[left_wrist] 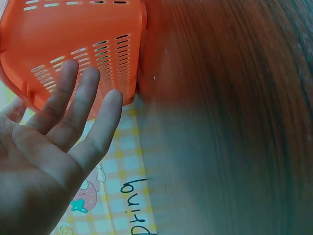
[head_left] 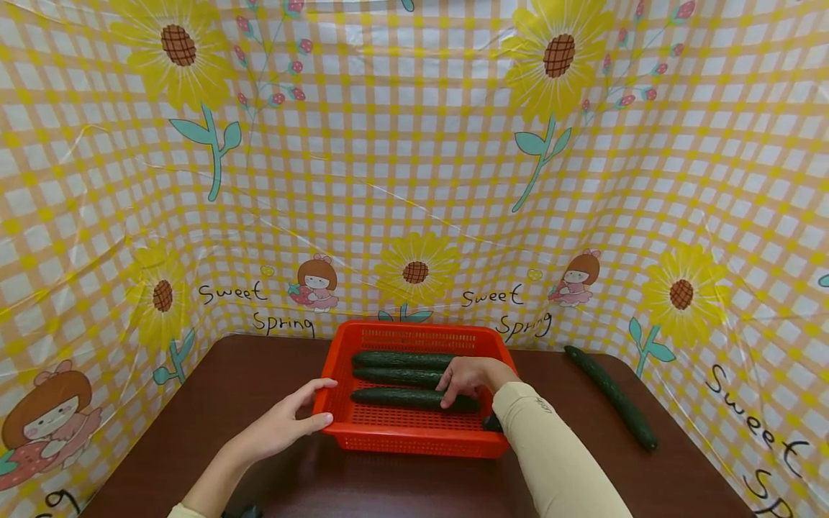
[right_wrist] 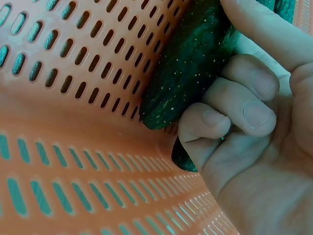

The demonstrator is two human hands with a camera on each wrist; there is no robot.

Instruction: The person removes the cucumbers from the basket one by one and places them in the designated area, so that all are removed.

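A red plastic basket with slotted walls stands on the table, with cucumbers lying crosswise in it. My right hand reaches inside and grips the right part of the front cucumber. In the right wrist view, curled fingers and a thumb lie around that cucumber, near its tip. Behind it, a middle cucumber and a rear cucumber lie side by side, their right ends hidden by the hand. At the basket's left rim, my left hand touches with thumb and index finger; its other fingers spread loosely beside the slotted wall.
Another cucumber lies slantwise on the dark brown table, right of the basket. A checked cloth with sunflowers encloses the table at the back and both sides. A small dark object shows at the bottom edge, near the left forearm.
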